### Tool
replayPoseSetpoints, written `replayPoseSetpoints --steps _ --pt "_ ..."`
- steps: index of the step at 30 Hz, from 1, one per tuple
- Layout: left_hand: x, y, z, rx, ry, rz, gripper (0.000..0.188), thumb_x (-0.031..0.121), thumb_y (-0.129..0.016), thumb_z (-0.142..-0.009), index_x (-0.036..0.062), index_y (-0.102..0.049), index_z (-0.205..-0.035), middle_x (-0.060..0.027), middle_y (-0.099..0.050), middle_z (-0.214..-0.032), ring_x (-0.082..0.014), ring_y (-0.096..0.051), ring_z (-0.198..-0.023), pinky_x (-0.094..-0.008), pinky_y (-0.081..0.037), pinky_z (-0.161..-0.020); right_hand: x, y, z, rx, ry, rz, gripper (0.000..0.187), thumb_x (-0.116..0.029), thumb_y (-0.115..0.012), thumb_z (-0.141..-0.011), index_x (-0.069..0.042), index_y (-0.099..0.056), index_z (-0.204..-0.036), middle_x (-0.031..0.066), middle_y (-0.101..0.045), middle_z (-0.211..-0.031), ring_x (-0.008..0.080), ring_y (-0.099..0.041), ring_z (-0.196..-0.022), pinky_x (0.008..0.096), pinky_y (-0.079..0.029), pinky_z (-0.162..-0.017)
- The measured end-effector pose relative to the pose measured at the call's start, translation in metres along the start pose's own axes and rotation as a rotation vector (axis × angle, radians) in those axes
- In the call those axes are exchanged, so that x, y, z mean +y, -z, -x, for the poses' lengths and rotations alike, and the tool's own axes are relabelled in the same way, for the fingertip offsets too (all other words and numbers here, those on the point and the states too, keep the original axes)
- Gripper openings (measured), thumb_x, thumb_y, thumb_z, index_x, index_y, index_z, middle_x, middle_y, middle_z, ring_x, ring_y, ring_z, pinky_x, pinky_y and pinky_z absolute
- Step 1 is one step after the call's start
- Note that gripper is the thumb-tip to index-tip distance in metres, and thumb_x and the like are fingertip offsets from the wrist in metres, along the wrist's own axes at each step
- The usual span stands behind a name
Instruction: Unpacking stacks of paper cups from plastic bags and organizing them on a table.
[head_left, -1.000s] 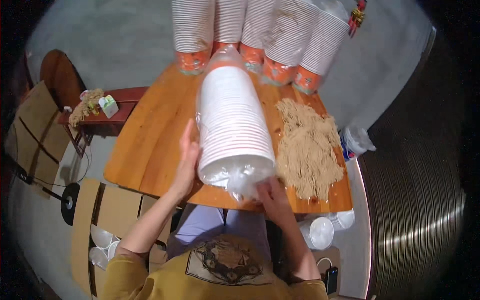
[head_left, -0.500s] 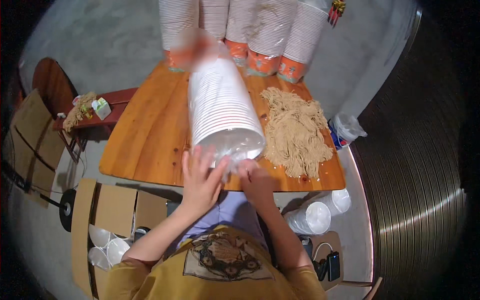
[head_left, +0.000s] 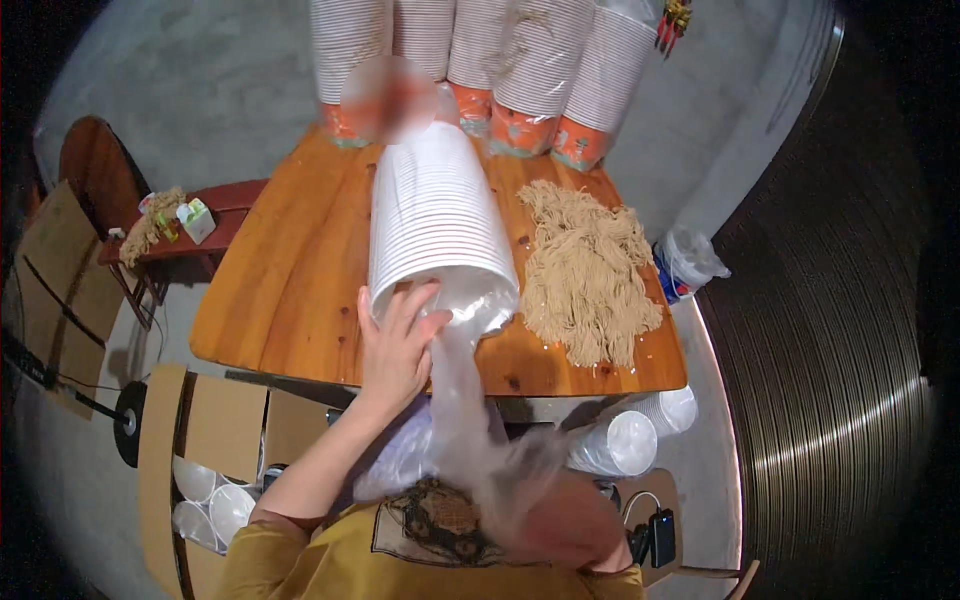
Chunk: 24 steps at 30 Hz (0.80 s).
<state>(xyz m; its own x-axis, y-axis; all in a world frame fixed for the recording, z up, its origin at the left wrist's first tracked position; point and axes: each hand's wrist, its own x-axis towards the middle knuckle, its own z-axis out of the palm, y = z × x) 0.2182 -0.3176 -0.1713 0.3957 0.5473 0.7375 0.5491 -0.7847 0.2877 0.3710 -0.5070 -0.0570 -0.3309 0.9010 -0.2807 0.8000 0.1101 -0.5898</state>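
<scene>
Seemingly to brace it, the left hand, forearm angling up from lower left, spreads its fingers at the near rim of the nested white tubs, lying at centre frame. Clear plastic film trails toward the blurred right hand, lower right of centre, drawn close to the torso; I cannot tell its grip.

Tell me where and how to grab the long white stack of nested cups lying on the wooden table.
Grip the white cup stack around its middle, probably with a palm from each side: it lies pointing away from the person, rounded flanks exposed.
</scene>
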Motion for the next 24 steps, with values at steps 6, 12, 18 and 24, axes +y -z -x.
replayPoseSetpoints --steps 6,12,18,24 --pt "0.022 0.037 0.021 -0.088 -0.171 0.232 0.010 0.003 -0.057 -0.071 0.0097 -0.057 -0.078 -0.0115 -0.054 -0.122 -0.0411 -0.040 -0.123 -0.0565 -0.023 -0.103 0.054 0.014 -0.020 -0.115 0.639 -0.316 0.025 -0.030 -0.057 -0.086 -0.007 -0.063 -0.096 0.0139 -0.064 -0.092 0.0312 -0.063 -0.084 0.0370 -0.051 -0.073" --pt "0.007 0.094 0.086 -0.625 -0.235 0.731 0.014 0.007 -0.065 -0.072 0.0128 -0.057 -0.081 -0.0081 -0.051 -0.105 -0.0330 -0.044 -0.120 -0.0430 -0.044 -0.090 0.078 0.017 -0.092 0.589 -0.023 -0.927 0.019 -0.022 -0.056 -0.093 -0.004 -0.059 -0.088 0.0012 -0.056 -0.073 0.0097 -0.051 -0.067 0.0249 -0.043 -0.061" --pt "-0.035 0.176 0.128 -1.339 0.419 0.949 0.043 -0.003 -0.047 -0.086 0.0056 -0.045 -0.128 -0.0094 -0.047 -0.107 -0.0168 -0.045 -0.107 -0.0263 -0.037 -0.090 0.095 0.017 -0.135 0.865 0.157 -0.849 0.017 -0.020 -0.051 -0.096 -0.004 -0.057 -0.092 -0.0017 -0.052 -0.074 0.0069 -0.048 -0.064 0.0221 -0.042 -0.059" --pt "-0.126 0.243 0.043 -1.167 0.831 0.497 0.040 0.031 -0.048 -0.097 0.0082 -0.049 -0.130 -0.0070 -0.063 -0.111 -0.0190 -0.056 -0.109 -0.0304 -0.044 -0.094 0.075 0.077 -0.180 0.969 0.169 -0.979 0.018 -0.021 -0.051 -0.096 -0.003 -0.052 -0.100 -0.0020 -0.054 -0.080 0.0063 -0.051 -0.069 0.0216 -0.044 -0.063"
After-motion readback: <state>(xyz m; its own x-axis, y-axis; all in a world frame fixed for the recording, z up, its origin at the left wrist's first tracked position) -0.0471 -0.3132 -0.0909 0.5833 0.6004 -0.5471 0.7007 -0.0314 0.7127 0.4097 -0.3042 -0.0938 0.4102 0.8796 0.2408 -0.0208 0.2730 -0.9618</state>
